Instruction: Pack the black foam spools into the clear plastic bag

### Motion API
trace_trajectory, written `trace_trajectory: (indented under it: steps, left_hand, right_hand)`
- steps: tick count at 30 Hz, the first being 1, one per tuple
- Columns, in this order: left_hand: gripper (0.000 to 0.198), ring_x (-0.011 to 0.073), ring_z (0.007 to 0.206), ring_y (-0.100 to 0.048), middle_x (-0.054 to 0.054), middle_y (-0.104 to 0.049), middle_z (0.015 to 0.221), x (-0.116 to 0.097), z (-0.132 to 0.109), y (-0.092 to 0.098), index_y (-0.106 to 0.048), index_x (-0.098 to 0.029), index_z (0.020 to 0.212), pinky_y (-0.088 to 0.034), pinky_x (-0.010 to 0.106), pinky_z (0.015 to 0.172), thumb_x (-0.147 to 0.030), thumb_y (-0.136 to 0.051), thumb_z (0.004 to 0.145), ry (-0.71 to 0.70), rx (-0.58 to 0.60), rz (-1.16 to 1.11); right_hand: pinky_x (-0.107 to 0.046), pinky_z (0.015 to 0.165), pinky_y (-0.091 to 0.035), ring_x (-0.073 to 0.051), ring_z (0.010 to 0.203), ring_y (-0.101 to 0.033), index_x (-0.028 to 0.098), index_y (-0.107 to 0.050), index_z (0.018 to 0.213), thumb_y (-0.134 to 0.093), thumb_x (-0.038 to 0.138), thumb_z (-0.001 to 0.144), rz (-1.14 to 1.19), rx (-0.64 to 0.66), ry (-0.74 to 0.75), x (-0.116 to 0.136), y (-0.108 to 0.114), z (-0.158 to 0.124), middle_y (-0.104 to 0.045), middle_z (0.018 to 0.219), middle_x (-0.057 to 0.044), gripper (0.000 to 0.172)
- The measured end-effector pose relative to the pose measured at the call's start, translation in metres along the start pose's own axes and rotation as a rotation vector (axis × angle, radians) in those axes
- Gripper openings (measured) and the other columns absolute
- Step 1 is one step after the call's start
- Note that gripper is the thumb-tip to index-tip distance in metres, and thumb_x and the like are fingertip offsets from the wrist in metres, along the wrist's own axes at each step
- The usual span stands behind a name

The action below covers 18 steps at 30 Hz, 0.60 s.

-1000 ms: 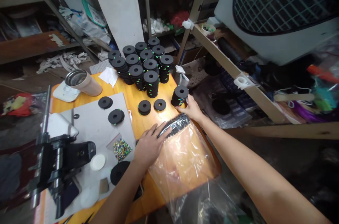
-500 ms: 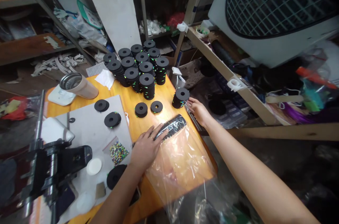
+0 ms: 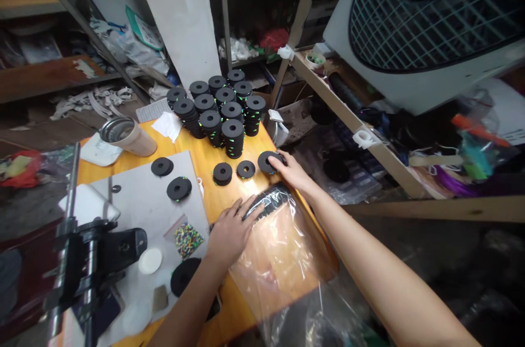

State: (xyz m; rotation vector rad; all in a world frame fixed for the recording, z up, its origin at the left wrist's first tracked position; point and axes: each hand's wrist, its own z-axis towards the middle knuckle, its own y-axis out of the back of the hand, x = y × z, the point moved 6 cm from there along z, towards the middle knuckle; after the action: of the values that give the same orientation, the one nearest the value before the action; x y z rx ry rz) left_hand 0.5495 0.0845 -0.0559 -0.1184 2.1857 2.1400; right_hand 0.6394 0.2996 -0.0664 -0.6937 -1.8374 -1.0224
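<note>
My left hand [image 3: 229, 232] lies flat with fingers spread on a clear plastic bag [image 3: 283, 243], over the row of black ring-shaped foam discs [image 3: 271, 199] inside it. At the table's right edge, my right hand [image 3: 294, 172] grips a short stack of black foam discs [image 3: 264, 164]; its thumb rests on top and its other fingers are partly hidden behind. To the left of that stack lie a single black disc [image 3: 240, 172] and a small pile of discs [image 3: 222, 177]. Colourful bits show along the edges of several discs.
Tall disc stacks [image 3: 233, 142] crowd the table's back. On the left are a grey mat [image 3: 135, 183], a bag of coloured beads [image 3: 187, 240], a tilted metal cup [image 3: 137, 139] and a black clamp on rods [image 3: 110, 248]. A wooden frame [image 3: 332, 98] and large fan [image 3: 435, 19] stand right.
My right hand has moved from beside the stack onto it, with the thumb now on top. The stack has shifted slightly left and tilted. My left hand stays on the bag.
</note>
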Motion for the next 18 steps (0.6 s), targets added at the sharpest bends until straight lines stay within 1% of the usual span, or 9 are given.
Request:
trace_trajectory:
  steps: [3,6,10,12,14,16,18]
  left_hand:
    - [0.052,0.0223,0.134,-0.044,-0.005,-0.033,0.157,0.000,0.000,0.002,-0.033,-0.038,0.147,-0.047,0.038,0.099,-0.027,-0.040,0.097,0.003,-0.009,-0.016]
    - [0.050,0.0225,0.134,-0.044,-0.006,-0.032,0.157,0.000,-0.001,0.002,-0.033,-0.038,0.147,-0.047,0.038,0.099,-0.027,-0.039,0.098,0.000,-0.011,-0.022]
    - [0.051,0.0223,0.134,-0.044,-0.006,-0.033,0.156,0.001,-0.001,0.002,-0.032,-0.038,0.147,-0.046,0.038,0.100,-0.027,-0.038,0.098,0.002,-0.016,-0.020]
    - [0.053,0.0217,0.134,-0.045,-0.005,-0.033,0.156,0.001,-0.001,0.003,-0.030,-0.038,0.148,-0.046,0.038,0.100,-0.027,-0.040,0.098,-0.001,-0.016,-0.022]
    - [0.053,0.0216,0.134,-0.045,-0.005,-0.033,0.156,0.001,-0.002,0.003,-0.029,-0.038,0.149,-0.046,0.038,0.100,-0.027,-0.040,0.098,-0.002,-0.016,-0.023]
    - [0.052,0.0220,0.134,-0.044,-0.005,-0.034,0.156,0.002,-0.002,0.003,-0.030,-0.038,0.148,-0.047,0.038,0.100,-0.027,-0.039,0.098,0.000,-0.020,-0.024]
    - [0.050,0.0226,0.133,-0.045,-0.006,-0.035,0.156,0.002,-0.002,0.002,-0.032,-0.037,0.148,-0.047,0.038,0.099,-0.027,-0.037,0.099,0.002,-0.021,-0.027]
  right_hand:
    - [-0.046,0.116,-0.029,-0.030,0.131,-0.044,0.024,-0.055,0.129,-0.068,0.068,0.068,-0.161,0.016,0.104,0.011,-0.006,-0.005,-0.048,0.138,-0.012,0.076]
    - [-0.046,0.116,-0.031,-0.030,0.130,-0.044,0.025,-0.054,0.128,-0.072,0.064,0.064,-0.222,0.021,0.187,0.017,-0.014,-0.010,-0.045,0.134,-0.011,0.077]
    - [-0.048,0.116,-0.029,-0.034,0.135,-0.036,0.022,-0.051,0.129,-0.077,0.056,0.060,-0.321,0.023,0.249,0.018,-0.029,-0.016,-0.038,0.140,-0.013,0.081]
    - [-0.048,0.116,-0.029,-0.034,0.135,-0.036,0.021,-0.052,0.128,-0.076,0.052,0.059,-0.314,0.003,0.258,0.019,-0.032,-0.015,-0.039,0.141,-0.013,0.079]
    - [-0.047,0.113,-0.033,-0.032,0.130,-0.042,0.020,-0.053,0.125,-0.074,0.052,0.062,-0.234,-0.041,0.227,0.021,-0.026,-0.014,-0.045,0.136,-0.013,0.074]
    - [-0.047,0.110,-0.037,-0.031,0.125,-0.048,0.021,-0.054,0.124,-0.068,0.053,0.068,-0.095,-0.095,0.179,0.025,-0.010,-0.021,-0.050,0.132,-0.012,0.066]
    - [-0.049,0.111,-0.037,-0.030,0.126,-0.049,0.025,-0.053,0.126,-0.064,0.053,0.073,0.016,-0.127,0.201,0.031,0.014,-0.044,-0.051,0.134,-0.009,0.061]
